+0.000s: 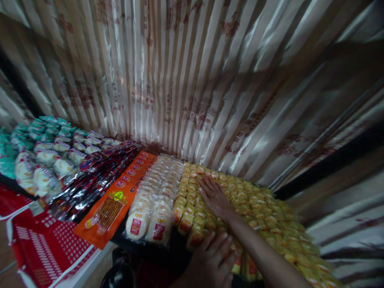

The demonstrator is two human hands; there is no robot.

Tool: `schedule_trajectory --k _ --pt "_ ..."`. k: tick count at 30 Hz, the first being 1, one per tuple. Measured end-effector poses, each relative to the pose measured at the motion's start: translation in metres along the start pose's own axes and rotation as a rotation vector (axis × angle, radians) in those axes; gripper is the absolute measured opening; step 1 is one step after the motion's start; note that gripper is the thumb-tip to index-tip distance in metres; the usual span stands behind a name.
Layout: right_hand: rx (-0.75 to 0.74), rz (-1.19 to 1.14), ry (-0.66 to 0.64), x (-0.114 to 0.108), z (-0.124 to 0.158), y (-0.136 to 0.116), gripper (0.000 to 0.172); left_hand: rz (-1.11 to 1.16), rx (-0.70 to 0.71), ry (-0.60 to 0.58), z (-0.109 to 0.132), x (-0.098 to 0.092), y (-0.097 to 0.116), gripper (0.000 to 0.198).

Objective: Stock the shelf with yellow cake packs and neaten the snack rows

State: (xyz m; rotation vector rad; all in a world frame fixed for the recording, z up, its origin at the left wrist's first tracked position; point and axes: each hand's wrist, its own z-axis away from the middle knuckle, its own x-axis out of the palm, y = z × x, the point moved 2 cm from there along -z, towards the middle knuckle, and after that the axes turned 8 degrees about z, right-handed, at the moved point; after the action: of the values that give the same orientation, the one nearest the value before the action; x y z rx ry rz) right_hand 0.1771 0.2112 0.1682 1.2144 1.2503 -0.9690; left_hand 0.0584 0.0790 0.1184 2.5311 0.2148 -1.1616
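Observation:
Rows of small yellow snack packets (258,208) lie packed side by side on a display shelf. My right hand (214,197) rests flat on top of them near their left rows, fingers stretched out and spread, holding nothing. My left hand (211,260) is at the front edge of the same yellow rows, fingers extended and touching the nearest packets, gripping nothing that I can see.
Left of the yellow rows lie clear packets of round white cakes (154,200), orange packs (120,200), dark red foil packs (90,176), white-and-red packets (45,164) and teal packets (33,132). A striped satin curtain (192,80) hangs behind. A red patterned bag (45,244) lies at lower left.

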Motion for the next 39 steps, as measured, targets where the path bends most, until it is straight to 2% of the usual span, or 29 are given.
schedule_trajectory --k 7,14,19,26,35,39 --pt "-0.003 -0.012 -0.053 0.01 0.005 0.001 0.056 0.033 -0.022 -0.04 -0.001 0.004 -0.001 0.051" --pt "0.014 0.001 -0.009 0.002 0.0 0.001 0.057 0.025 -0.013 -0.02 0.0 0.002 -0.002 0.051" --pt "0.026 -0.002 -0.11 0.005 0.002 -0.001 0.058 0.007 -0.007 -0.016 -0.002 -0.001 -0.002 0.05" --pt "0.009 -0.012 -0.032 0.004 0.002 0.003 0.058 -0.025 -0.003 -0.009 0.0 0.004 -0.003 0.049" --pt "-0.003 -0.048 -0.123 0.008 0.007 0.003 0.058 -0.038 -0.033 -0.094 -0.002 -0.009 0.002 0.047" --pt "-0.001 -0.06 -0.068 -0.001 -0.002 0.005 0.059 -0.069 -0.031 -0.08 -0.001 -0.007 0.002 0.047"
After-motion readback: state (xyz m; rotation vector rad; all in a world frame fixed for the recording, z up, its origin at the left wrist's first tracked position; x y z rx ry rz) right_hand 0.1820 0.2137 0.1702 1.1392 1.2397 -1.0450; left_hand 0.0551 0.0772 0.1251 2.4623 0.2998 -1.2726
